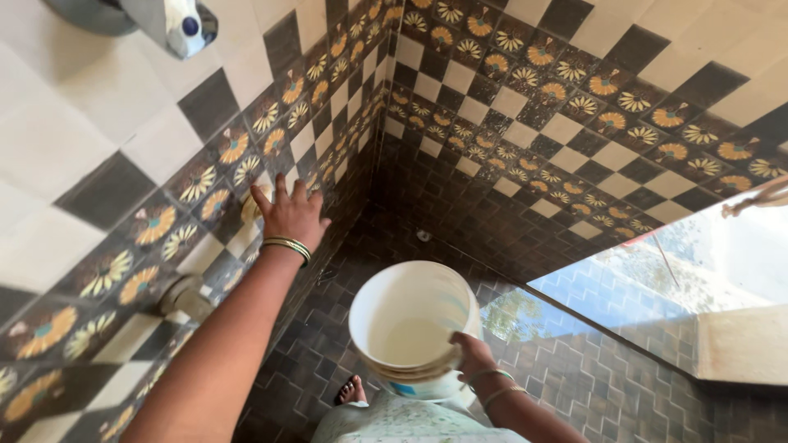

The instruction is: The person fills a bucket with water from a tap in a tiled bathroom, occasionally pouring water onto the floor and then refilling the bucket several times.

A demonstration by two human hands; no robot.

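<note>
My left hand (289, 215) is stretched out to the tiled wall on the left, fingers spread. It presses a small pale scrub pad (249, 208) against a flower-patterned tile; most of the pad is hidden under the fingers. Bangles ring that wrist. My right hand (474, 351) grips the near rim of a white plastic bucket (410, 324), held tilted above the floor. The bucket's pale inside faces me and looks empty.
A metal tap (182, 25) juts from the wall at top left, and a round pipe fitting (185, 295) sits lower on the same wall. The dark tiled floor has a small drain (423, 235) near the corner. A glossy reflecting panel (657, 279) lies to the right. My foot (352, 390) stands below the bucket.
</note>
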